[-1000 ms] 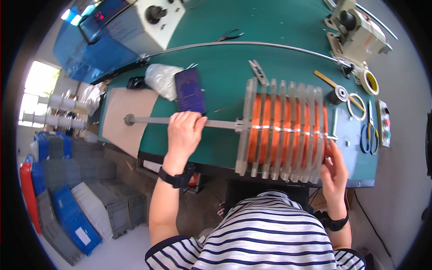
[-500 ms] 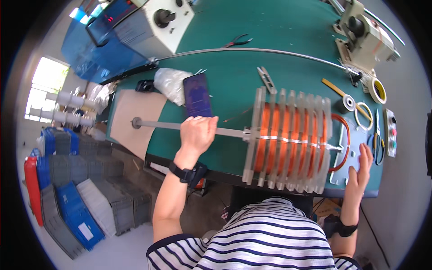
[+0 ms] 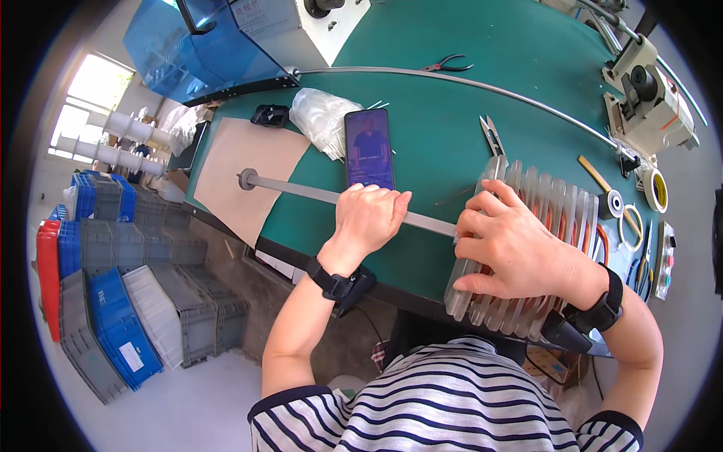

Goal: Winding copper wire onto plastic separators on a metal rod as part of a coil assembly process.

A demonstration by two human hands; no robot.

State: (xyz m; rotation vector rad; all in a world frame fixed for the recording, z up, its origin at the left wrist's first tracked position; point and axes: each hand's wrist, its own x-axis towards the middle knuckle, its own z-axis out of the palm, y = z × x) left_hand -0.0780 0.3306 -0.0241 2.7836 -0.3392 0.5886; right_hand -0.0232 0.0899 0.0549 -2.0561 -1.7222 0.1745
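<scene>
My left hand (image 3: 370, 220) is closed around a long grey metal shaft (image 3: 301, 190), which has a round collar at its left end. The shaft runs right into a coil former made of several clear plates (image 3: 461, 297), with orange-red copper wire (image 3: 548, 218) wound between them. My right hand (image 3: 506, 242) lies over the former's left part, its bent, spread fingers hooked over the left end plate near the shaft. It hides much of the winding. A phone (image 3: 369, 149) lies just beyond my left hand.
Brown sheet (image 3: 248, 162) and a plastic bag (image 3: 324, 120) lie left on the green table (image 3: 422, 124). Snips (image 3: 491, 135), pliers (image 3: 447, 65) and a long rod (image 3: 467, 75) lie farther back. Tape (image 3: 655, 190) and scissors (image 3: 642, 271) sit right. Crates (image 3: 120, 320) stand at the left.
My right hand has moved left from beside the coil's right end onto its left end plate. My left hand still grips the shaft. The view has shifted, so things appear farther right.
</scene>
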